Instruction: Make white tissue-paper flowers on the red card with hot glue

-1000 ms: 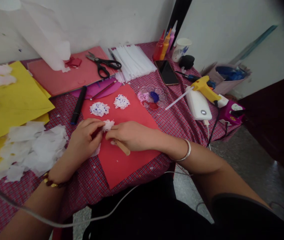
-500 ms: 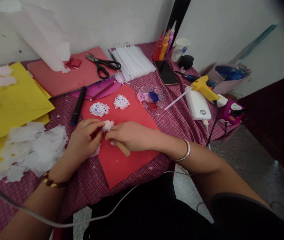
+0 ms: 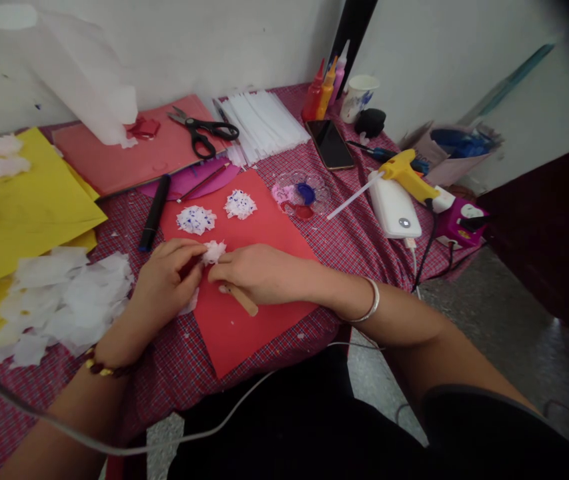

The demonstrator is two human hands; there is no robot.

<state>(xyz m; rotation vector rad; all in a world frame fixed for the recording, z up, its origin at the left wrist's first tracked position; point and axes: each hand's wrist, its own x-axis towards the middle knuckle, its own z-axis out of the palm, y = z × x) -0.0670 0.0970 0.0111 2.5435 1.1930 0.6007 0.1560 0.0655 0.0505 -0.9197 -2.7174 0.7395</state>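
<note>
A small white tissue-paper flower (image 3: 215, 252) sits on the red paper (image 3: 237, 333), between my two hands. The fingers of my left hand (image 3: 171, 270) are closed on its left edge. My right hand (image 3: 254, 270) is at its right side, fingertips touching it, and a wooden craft stick (image 3: 242, 300) is gripped in that hand, pointing down and right. Behind lie two finished-looking paper flowers with blue specks, the left flower (image 3: 196, 219) and the right flower (image 3: 240, 204). A scrap of white tissue (image 3: 190, 303) shows beneath my left hand.
White tissue pieces (image 3: 69, 300) lie left, by yellow paper (image 3: 29, 213). A black marker (image 3: 155, 213), scissors (image 3: 204, 130), paint palette (image 3: 304, 195), phone (image 3: 331, 145), glue gun (image 3: 407, 177) and white power bank (image 3: 395, 208) surround the red paper. A cable (image 3: 184, 440) crosses the front.
The whole view has shifted very slightly. Both hands stay at the small white flower, and the craft stick remains in my right hand.
</note>
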